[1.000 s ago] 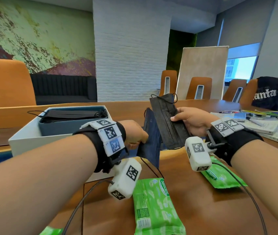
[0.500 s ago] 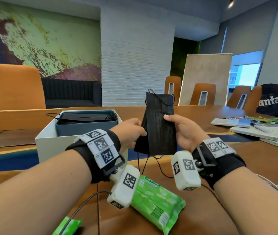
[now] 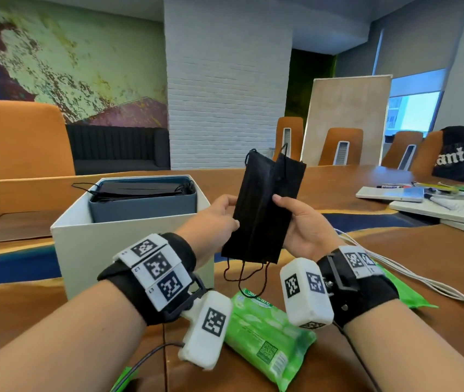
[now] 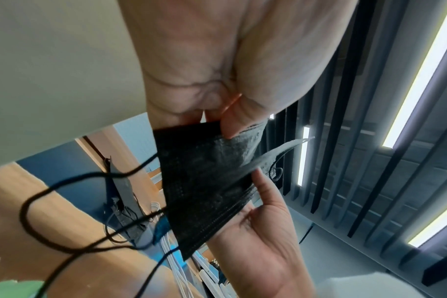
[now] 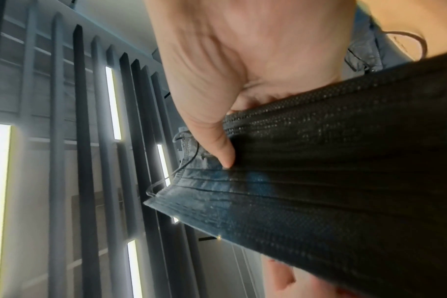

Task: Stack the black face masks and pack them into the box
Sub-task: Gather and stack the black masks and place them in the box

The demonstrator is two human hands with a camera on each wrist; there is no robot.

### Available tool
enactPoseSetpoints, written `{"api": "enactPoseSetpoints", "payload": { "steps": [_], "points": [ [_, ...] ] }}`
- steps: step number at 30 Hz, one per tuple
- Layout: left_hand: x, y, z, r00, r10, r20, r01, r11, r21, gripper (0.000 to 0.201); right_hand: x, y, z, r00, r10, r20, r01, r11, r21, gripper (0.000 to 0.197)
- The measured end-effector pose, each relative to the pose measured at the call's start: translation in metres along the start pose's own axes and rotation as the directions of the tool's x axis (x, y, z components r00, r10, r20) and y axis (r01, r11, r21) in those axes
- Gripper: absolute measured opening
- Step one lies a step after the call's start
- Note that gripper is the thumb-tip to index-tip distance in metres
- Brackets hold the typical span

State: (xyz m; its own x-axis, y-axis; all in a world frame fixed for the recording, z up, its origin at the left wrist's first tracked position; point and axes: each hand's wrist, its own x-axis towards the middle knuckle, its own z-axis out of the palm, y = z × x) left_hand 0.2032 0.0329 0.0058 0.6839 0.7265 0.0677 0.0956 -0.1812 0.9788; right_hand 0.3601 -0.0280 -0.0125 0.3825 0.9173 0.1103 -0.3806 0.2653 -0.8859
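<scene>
Two black face masks, light & floppy, pinched at long edges by left hand & right hand; best held mid-edge, loops dangle.

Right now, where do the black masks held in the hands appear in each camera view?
Head: held black masks upright at centre, between both hands, right of the white box.
Left wrist: at centre, below the left hand's thumb.
Right wrist: across the right half.
Shared landmark: the right hand's thumb on the masks' edge.
</scene>
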Motion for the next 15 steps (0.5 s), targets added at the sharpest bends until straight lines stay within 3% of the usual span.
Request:
{"api": "enactPoseSetpoints", "payload": {
  "steps": [8, 12, 15],
  "points": [
    [-0.014, -0.012, 0.01, 0.995, 0.025, 0.094, 0.003, 0.96, -0.279, 0.031, -0.007, 0.011, 0.002, 0.989, -0.147, -0.029, 0.142, 0.98, -0.138, 0.024],
    [-0.016, -0.019, 0.006, 0.988, 0.068, 0.138, -0.031, 0.966, -0.256, 0.037, -0.012, 0.012, 0.007, 0.983, -0.184, 0.012, 0.183, 0.964, -0.192, 0.04],
    [-0.015, -0.021, 0.0, 0.993, 0.075, 0.09, -0.049, 0.965, -0.258, 0.036, -0.014, 0.013, 0.01, 0.982, -0.18, 0.061, 0.189, 0.964, -0.189, 0.056]
  ]
}}
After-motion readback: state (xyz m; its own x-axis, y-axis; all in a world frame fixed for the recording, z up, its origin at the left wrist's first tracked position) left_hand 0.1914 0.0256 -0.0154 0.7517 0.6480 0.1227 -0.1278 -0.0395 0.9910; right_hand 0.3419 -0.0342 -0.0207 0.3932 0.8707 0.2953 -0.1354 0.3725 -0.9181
